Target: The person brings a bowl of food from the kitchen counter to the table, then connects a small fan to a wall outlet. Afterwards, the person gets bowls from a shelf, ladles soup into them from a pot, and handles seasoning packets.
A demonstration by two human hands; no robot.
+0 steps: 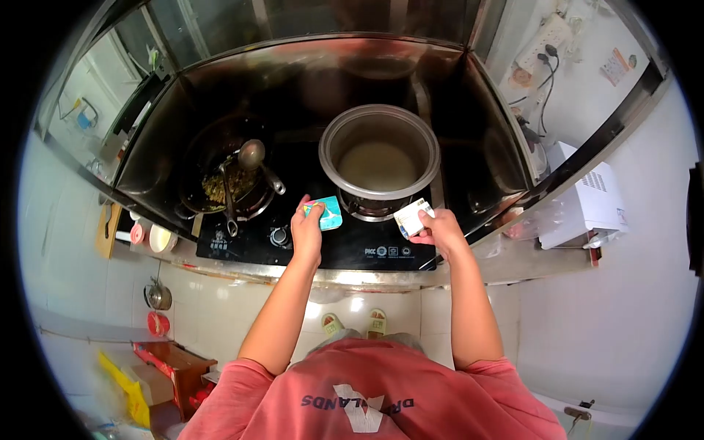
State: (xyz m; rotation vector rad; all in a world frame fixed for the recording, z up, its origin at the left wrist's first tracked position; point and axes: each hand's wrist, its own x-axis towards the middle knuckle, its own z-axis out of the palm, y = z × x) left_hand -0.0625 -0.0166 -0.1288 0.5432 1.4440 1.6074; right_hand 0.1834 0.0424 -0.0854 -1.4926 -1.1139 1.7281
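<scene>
My left hand (308,233) is closed on a small flat teal packet (332,212) with rounded corners, held over the front of the black gas stove (337,253). My right hand (444,231) grips a small whitish carton (408,218) with printing on it; its far side is hidden. Both items are in front of a large metal pot (327,163), apart from each other. Inside the pot is a pale, cloudy liquid (376,167). It stands on the right burner.
To the left, a dark wok (192,158) holds chopped greenish food, with a ladle (251,154) and another long-handled utensil (232,224) resting in it. Metal panels enclose the stove. A white appliance (583,202) stands at right, and bowls (162,239) sit at left.
</scene>
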